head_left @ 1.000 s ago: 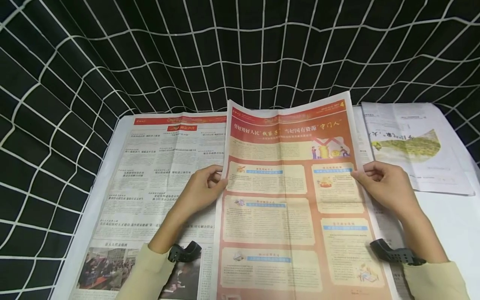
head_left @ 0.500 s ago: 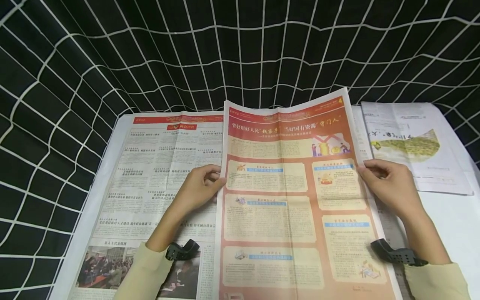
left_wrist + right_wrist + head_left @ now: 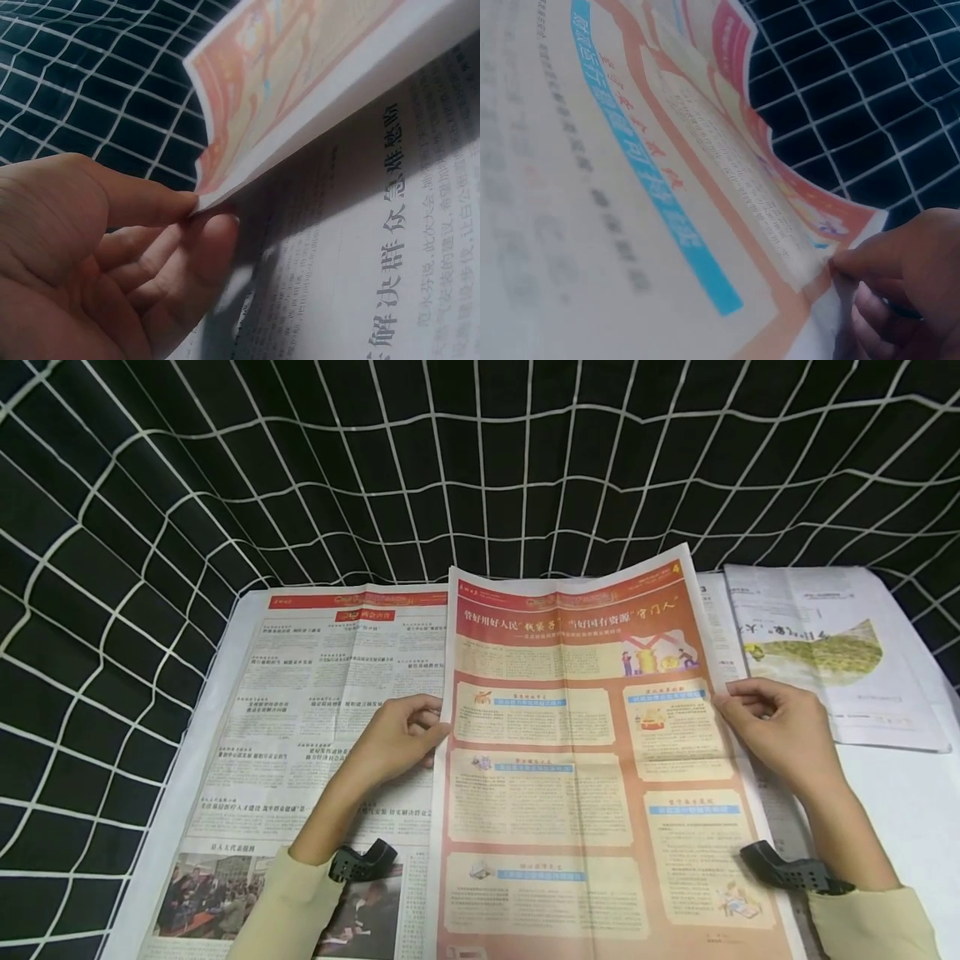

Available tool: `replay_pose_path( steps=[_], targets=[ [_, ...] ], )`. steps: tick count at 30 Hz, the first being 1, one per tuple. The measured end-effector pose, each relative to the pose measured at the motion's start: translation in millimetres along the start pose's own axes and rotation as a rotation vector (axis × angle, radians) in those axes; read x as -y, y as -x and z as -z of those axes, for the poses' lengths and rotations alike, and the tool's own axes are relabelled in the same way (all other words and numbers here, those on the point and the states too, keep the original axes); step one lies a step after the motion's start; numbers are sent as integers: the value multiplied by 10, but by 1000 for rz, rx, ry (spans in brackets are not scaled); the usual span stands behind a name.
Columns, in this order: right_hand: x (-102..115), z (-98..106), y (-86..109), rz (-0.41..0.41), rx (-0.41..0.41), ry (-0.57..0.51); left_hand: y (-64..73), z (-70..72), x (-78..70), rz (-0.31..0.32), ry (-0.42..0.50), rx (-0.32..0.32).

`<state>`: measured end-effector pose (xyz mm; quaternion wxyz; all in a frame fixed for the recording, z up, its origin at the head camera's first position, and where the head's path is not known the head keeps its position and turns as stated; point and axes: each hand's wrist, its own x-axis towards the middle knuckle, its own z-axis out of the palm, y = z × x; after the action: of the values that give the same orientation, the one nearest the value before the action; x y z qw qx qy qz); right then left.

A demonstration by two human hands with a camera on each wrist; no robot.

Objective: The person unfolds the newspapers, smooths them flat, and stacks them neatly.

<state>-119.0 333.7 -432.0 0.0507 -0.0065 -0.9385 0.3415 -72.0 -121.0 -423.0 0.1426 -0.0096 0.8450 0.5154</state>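
A red and orange newspaper page [image 3: 555,735] with pale text boxes stands raised over another newspaper spread. My left hand [image 3: 401,735] pinches its left edge between thumb and fingers; the left wrist view shows the thumb pressing the page's white margin from one side and fingertips behind. On the opposite edge, my right hand [image 3: 780,727] pinches the paper about level with the left one. The page's top corners lift higher than its middle, which sags along a vertical crease. Underneath, at left, lies a mostly black-and-white newspaper [image 3: 300,727] with a red header and photos at its lower part.
Another folded newspaper [image 3: 847,693] with a green landscape picture lies on the white tabletop [image 3: 892,810] at right. Black cloth with a white grid [image 3: 480,468] hangs behind the table and along its left side.
The raised page has shifted slightly left at its top, with small rises and dips. My right hand has moved slightly right relative to a second ago; both hands keep their pinch.
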Motion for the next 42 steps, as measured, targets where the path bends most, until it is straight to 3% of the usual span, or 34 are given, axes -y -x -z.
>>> replay_pose_path(
  steps=[16,27,42],
  targets=[
    [1,27,24,-16,54,39,-21,33,19,-7,12,-26],
    [162,27,35,-62,127,-24,37,51,-40,-27,-17,100],
    [907,-214,279,187,290,-192,53,35,-130,7,141,85]
  ],
)
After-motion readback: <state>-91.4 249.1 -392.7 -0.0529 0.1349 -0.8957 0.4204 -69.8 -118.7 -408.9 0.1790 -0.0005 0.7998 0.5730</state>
